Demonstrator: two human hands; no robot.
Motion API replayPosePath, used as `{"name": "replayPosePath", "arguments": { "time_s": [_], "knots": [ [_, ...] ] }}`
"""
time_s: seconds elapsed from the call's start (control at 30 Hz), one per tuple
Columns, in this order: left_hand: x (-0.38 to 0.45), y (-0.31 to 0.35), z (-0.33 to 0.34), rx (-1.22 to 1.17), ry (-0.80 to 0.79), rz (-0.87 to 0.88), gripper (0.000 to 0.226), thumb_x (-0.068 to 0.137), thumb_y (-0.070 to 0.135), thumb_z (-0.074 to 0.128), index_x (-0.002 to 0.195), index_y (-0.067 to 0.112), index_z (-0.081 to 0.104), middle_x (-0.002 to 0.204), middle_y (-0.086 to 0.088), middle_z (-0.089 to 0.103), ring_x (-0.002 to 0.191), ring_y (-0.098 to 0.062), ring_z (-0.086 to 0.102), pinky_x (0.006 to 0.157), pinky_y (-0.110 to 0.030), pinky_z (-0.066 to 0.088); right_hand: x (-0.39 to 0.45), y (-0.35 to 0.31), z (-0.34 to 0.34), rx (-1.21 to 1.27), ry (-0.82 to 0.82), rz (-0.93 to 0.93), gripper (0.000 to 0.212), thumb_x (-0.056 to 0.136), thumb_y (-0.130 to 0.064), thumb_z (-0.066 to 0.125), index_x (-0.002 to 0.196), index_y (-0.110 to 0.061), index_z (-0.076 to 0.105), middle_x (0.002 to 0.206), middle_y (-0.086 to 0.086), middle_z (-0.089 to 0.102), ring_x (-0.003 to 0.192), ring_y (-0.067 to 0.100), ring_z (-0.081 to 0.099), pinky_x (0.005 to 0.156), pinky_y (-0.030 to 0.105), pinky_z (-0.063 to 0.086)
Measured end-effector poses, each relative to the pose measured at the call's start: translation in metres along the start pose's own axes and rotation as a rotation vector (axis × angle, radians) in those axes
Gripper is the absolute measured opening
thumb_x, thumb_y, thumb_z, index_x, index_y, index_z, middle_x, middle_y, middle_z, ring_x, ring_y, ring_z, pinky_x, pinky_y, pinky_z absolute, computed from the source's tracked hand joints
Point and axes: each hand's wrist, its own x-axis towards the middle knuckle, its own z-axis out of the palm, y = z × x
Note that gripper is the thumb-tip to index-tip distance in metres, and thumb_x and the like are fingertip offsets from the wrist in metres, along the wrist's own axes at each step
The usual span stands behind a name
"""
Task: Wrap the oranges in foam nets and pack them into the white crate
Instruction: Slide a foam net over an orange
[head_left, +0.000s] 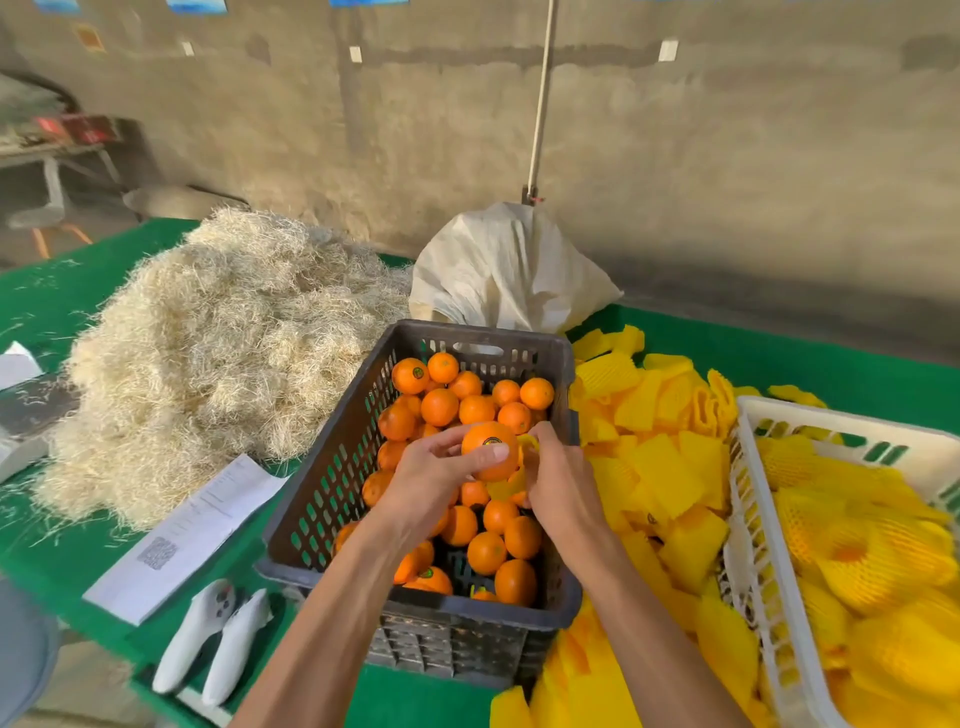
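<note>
My left hand (434, 480) grips an orange (485, 441) with a dark sticker, held above the dark crate (322, 499) full of loose oranges (441, 408). My right hand (558, 480) pinches a yellow foam net (511, 480) against the right side of that orange; the net is mostly hidden behind the fruit and fingers. A pile of flat yellow foam nets (660, 457) lies to the right of the dark crate. The white crate (753, 519) at the far right holds several net-wrapped oranges (872, 556).
A big heap of pale straw (218, 338) covers the green table (52, 301) at the left. A white sack (509, 270) stands behind the dark crate. Paper sheets (192, 530) and two white handles (213, 639) lie at the front left.
</note>
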Motion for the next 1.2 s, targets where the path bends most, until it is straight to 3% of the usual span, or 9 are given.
{"name": "replayPosePath", "arguments": {
  "time_s": [0.07, 0.23, 0.47, 0.63, 0.7, 0.83, 0.93, 1.03, 1.2],
  "knots": [
    [0.004, -0.006, 0.009, -0.086, -0.093, -0.048, 0.062, 0.077, 0.041, 0.090, 0.128, 0.011, 0.072, 0.128, -0.008, 0.073, 0.123, -0.025, 0.068, 0.109, -0.046, 0.050, -0.001, 0.003, -0.009, 0.032, 0.014, 0.025, 0.024, 0.098, -0.019, 0.063, 0.121, -0.015, 0.056, 0.103, 0.010, 0.072, 0.092, 0.029, 0.069, 0.071, 0.041, 0.057],
    [0.013, -0.015, 0.025, -0.267, -0.290, -0.217, 0.086, 0.073, 0.054, 0.089, 0.143, 0.013, 0.060, 0.143, -0.012, 0.064, 0.132, -0.032, 0.061, 0.112, -0.052, 0.047, 0.000, 0.011, -0.022, 0.186, -0.039, 0.105, 0.031, 0.087, -0.013, 0.075, 0.115, -0.018, 0.065, 0.104, 0.004, 0.072, 0.096, 0.022, 0.068, 0.079, 0.041, 0.059],
    [0.026, -0.021, 0.027, -0.288, -0.142, -0.370, 0.061, 0.075, 0.039, 0.092, 0.128, 0.015, 0.073, 0.132, -0.017, 0.069, 0.118, -0.036, 0.070, 0.100, -0.050, 0.058, 0.000, 0.024, -0.038, 0.237, -0.126, 0.063, 0.018, 0.101, -0.015, 0.056, 0.104, -0.015, 0.074, 0.087, 0.000, 0.071, 0.081, 0.023, 0.068, 0.075, 0.043, 0.057],
    [0.033, -0.018, 0.037, -0.141, 0.039, -0.371, 0.064, 0.061, 0.044, 0.096, 0.116, 0.018, 0.074, 0.127, -0.008, 0.068, 0.119, -0.034, 0.063, 0.089, -0.060, 0.059, -0.006, 0.030, -0.040, 0.003, -0.161, -0.040, 0.010, 0.099, -0.016, 0.059, 0.090, -0.015, 0.064, 0.077, -0.004, 0.053, 0.078, 0.016, 0.050, 0.064, 0.028, 0.033],
    [0.039, -0.019, 0.035, -0.168, 0.149, -0.374, 0.061, 0.066, 0.040, 0.095, 0.117, 0.016, 0.071, 0.127, -0.009, 0.066, 0.120, -0.034, 0.061, 0.081, -0.055, 0.062, -0.008, 0.034, -0.045, -0.018, -0.196, -0.046, 0.009, 0.094, -0.015, 0.064, 0.086, -0.013, 0.061, 0.075, -0.003, 0.045, 0.077, 0.016, 0.044, 0.063, 0.032, 0.031],
    [0.038, -0.023, 0.039, -0.159, 0.094, -0.219, 0.040, 0.065, 0.034, 0.096, 0.101, 0.022, 0.083, 0.114, -0.007, 0.078, 0.104, -0.025, 0.074, 0.071, -0.036, 0.063, -0.006, 0.034, -0.052, 0.087, -0.103, -0.016, 0.037, 0.094, -0.020, 0.065, 0.065, -0.016, 0.041, 0.065, -0.001, 0.040, 0.063, 0.016, 0.040, 0.056, 0.035, 0.028],
    [0.036, -0.030, 0.054, 0.102, 0.175, -0.052, 0.034, 0.077, 0.022, 0.091, 0.108, 0.028, 0.079, 0.106, 0.005, 0.077, 0.095, -0.012, 0.073, 0.075, -0.031, 0.062, -0.002, 0.026, -0.051, 0.085, 0.045, -0.032, 0.019, 0.100, -0.029, 0.060, 0.085, -0.018, 0.056, 0.080, -0.005, 0.046, 0.072, 0.011, 0.044, 0.061, 0.023, 0.028],
    [0.038, -0.037, 0.065, 0.205, 0.233, 0.055, 0.031, 0.085, 0.014, 0.083, 0.107, 0.032, 0.070, 0.096, 0.003, 0.073, 0.076, -0.004, 0.067, 0.063, -0.021, 0.057, -0.005, 0.020, -0.045, 0.112, 0.079, -0.100, 0.016, 0.102, -0.028, 0.057, 0.102, -0.013, 0.064, 0.094, -0.002, 0.052, 0.080, 0.010, 0.049, 0.067, 0.020, 0.036],
    [0.048, -0.037, 0.066, 0.547, 0.338, 0.172, 0.032, 0.086, 0.031, 0.082, 0.108, 0.025, 0.059, 0.101, -0.005, 0.065, 0.092, -0.030, 0.062, 0.078, -0.050, 0.056, -0.016, 0.022, -0.040, 0.165, 0.152, -0.188, 0.016, 0.099, -0.018, 0.061, 0.113, -0.016, 0.068, 0.096, -0.007, 0.054, 0.077, 0.004, 0.050, 0.063, 0.016, 0.044]
  ]
}}
